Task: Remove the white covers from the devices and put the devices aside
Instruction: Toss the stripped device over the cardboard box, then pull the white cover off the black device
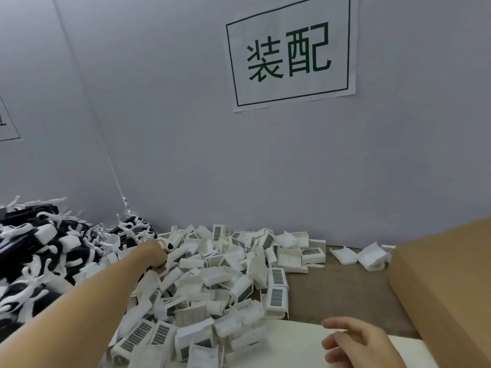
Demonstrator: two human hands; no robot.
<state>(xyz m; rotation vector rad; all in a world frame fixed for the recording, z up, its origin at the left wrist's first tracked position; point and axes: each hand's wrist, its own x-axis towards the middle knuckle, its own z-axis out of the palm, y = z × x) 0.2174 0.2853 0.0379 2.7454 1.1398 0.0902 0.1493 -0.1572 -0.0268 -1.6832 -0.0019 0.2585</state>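
Observation:
A heap of loose white covers [225, 274] fills the middle of the table, many showing grey grid labels. A pile of black-and-white devices [39, 251] lies at the left against the wall. My left hand [154, 252] reaches far forward to the edge between the two piles, its fingers curled round a white device [170, 246] with a black end. My right hand [353, 341] hovers at the lower right above a white sheet [287, 343], its fingers loosely spread and holding nothing.
A brown cardboard box [446, 282] stands at the right edge. Two stray covers [361, 254] lie near it on the brown tabletop [332, 288]. A grey wall with a paper sign [289, 51] closes the back.

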